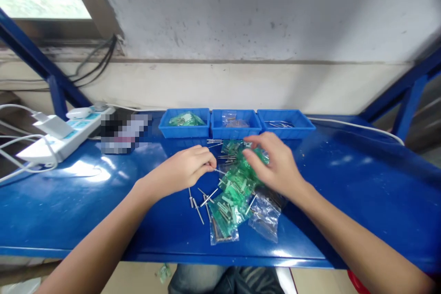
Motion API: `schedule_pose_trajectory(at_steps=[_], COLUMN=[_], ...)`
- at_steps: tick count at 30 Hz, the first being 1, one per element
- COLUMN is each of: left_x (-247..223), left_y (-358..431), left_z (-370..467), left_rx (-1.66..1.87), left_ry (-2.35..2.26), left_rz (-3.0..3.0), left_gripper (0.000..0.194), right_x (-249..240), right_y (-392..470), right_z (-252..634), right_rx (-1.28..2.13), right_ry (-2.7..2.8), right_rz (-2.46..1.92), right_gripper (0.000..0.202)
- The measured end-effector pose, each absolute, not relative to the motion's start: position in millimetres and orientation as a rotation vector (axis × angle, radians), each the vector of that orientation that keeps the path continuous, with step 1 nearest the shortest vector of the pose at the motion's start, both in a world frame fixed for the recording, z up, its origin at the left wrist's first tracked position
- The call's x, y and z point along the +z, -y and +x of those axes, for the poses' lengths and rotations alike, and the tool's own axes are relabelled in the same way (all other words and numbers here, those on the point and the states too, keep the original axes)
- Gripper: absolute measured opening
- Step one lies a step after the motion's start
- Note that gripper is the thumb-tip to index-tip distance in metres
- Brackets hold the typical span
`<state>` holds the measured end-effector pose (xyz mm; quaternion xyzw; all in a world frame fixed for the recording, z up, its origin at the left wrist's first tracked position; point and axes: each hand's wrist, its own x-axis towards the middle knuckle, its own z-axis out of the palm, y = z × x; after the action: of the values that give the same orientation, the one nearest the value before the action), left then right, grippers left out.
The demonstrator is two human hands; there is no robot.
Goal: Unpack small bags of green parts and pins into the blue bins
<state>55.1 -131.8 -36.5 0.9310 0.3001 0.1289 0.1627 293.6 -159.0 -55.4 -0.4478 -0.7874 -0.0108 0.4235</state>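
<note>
My left hand is closed in a pinch on a thin blind rivet, whose silver pin sticks out to the right of the fingertips. My right hand hovers over the right side of the pile, thumb and fingers apart, with nothing seen between them. Beneath it lie several green plastic bags of rivets, partly covered by that hand. A clear plastic bag rests at the pile's lower right. Loose rivets are scattered below my left hand, and more loose rivets lie between the hands.
Three blue bins stand along the wall: the left bin holds green bags, the middle bin clear bags, the right bin loose rivets. A white power strip with cables and a blurred-out object occupy the blue table's left side.
</note>
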Motion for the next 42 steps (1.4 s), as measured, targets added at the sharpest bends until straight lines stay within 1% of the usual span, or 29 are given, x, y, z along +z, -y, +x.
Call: schedule_pose_trajectory(at_steps=[3,6,14,20,26,28,31,36,40,42], left_x=[-34,-34,-39,-40,-41,-41,-42,-42,-38,-38], left_y=[132,137,143,146,146,147,147,147,149,150], left_z=[56,61,69,73,73,73,74,75,75,74], left_rx=[0.575,0.685,0.770,0.854,0.864,0.844,0.882,0.948,0.932,0.903], left_ry=[-0.907,-0.921,-0.909,-0.922,-0.929,-0.908,-0.895,-0.903,-0.900,-0.886], left_rz=[2.620,2.584,2.515,2.615,2.633,2.646,2.632,2.652,2.681,2.687], left_gripper=[0.015,0.013,0.010,0.006,0.012,0.014,0.009,0.007,0.013,0.016], right_x=[-58,-63,-61,-62,-60,-59,-59,-59,-58,-58], right_y=[172,175,170,170,172,173,173,174,174,174], right_z=[273,271,276,275,275,275,276,276,276,276], right_rx=[0.002,-0.041,-0.065,-0.050,-0.057,-0.067,-0.062,-0.035,-0.050,-0.054], right_ry=[2.161,2.213,2.159,2.131,2.133,2.134,2.130,2.119,2.097,2.101], right_rz=[-0.957,-0.911,-0.923,-0.954,-0.932,-0.914,-0.913,-0.919,-0.880,-0.862], right_gripper=[0.025,0.016,0.008,0.011,0.015,0.010,0.008,0.009,0.016,0.011])
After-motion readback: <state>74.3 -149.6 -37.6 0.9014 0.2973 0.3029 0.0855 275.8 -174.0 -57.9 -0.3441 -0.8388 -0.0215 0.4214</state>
